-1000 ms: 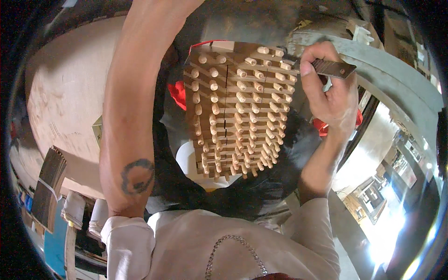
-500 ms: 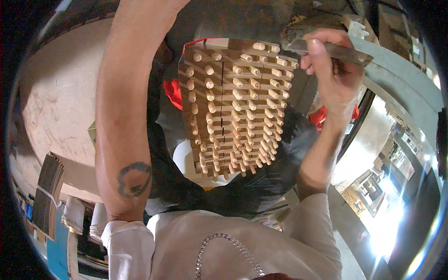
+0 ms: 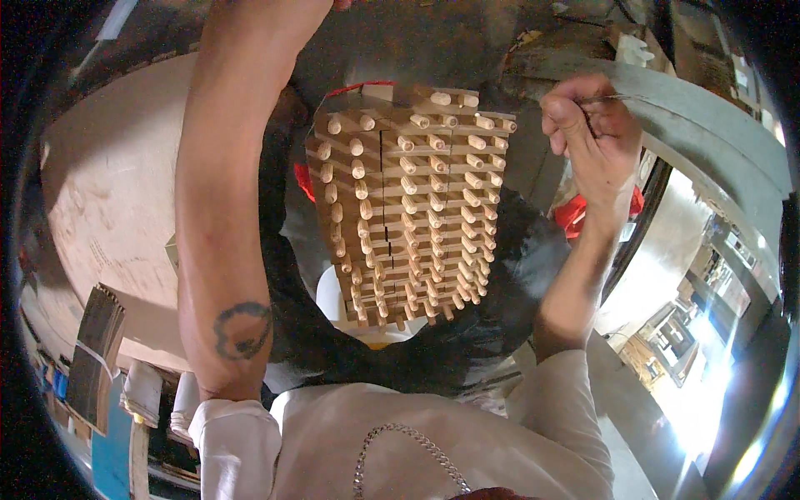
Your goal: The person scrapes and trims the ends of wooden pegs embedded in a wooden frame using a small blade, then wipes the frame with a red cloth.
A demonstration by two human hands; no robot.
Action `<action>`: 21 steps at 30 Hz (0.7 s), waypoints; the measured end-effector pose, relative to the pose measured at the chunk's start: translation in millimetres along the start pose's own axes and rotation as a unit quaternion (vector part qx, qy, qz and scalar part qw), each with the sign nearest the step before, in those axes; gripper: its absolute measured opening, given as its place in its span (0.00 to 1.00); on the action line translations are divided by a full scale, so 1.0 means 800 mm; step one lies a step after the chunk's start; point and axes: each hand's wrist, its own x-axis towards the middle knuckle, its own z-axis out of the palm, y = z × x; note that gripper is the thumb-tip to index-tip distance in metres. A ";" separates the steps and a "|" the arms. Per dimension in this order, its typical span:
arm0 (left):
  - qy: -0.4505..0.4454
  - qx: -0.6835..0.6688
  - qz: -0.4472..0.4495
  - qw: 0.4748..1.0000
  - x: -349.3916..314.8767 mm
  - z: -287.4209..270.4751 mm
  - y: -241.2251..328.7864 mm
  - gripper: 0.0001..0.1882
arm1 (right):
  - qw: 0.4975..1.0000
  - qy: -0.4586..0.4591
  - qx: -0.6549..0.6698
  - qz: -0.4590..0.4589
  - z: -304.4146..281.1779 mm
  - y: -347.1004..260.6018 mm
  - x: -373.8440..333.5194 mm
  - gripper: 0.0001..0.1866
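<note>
A stack of wooden pieces (image 3: 397, 204) stands between my legs, with several rows of pale fluted dowels (image 3: 408, 185) poking out of it. To its right my right hand (image 3: 593, 125) is raised, fingers closed on a flat blade-like strip (image 3: 615, 97). The strip is turned edge-on and shows only as a thin dark line. My left forearm (image 3: 225, 192) reaches up past the stack's left side. Only a sliver of my left hand (image 3: 342, 3) shows at the top edge; its fingers are hidden.
Red cloth (image 3: 575, 215) lies beyond my right wrist, with a curved grey surface (image 3: 692, 108) behind. A large pale board (image 3: 117, 183) stands at left, above a strapped bundle of dark strips (image 3: 93, 358). A white round object (image 3: 329, 296) sits under the stack.
My right hand has turned the strip from showing its flat face to edge-on, and its tip has left the stack's upper right corner. The stack appears slightly lower and further left.
</note>
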 end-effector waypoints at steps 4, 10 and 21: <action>0.006 -0.010 0.027 1.000 -0.006 0.001 -0.003 0.20 | 1.000 -0.009 0.019 0.022 0.002 0.001 -0.004 0.08; 0.006 -0.028 0.023 0.999 -0.010 0.001 -0.003 0.21 | 0.999 -0.039 0.011 0.012 0.005 -0.001 -0.005 0.07; 0.023 -0.093 0.057 0.994 -0.009 0.007 -0.014 0.20 | 0.998 0.001 0.044 0.035 0.008 -0.008 -0.005 0.09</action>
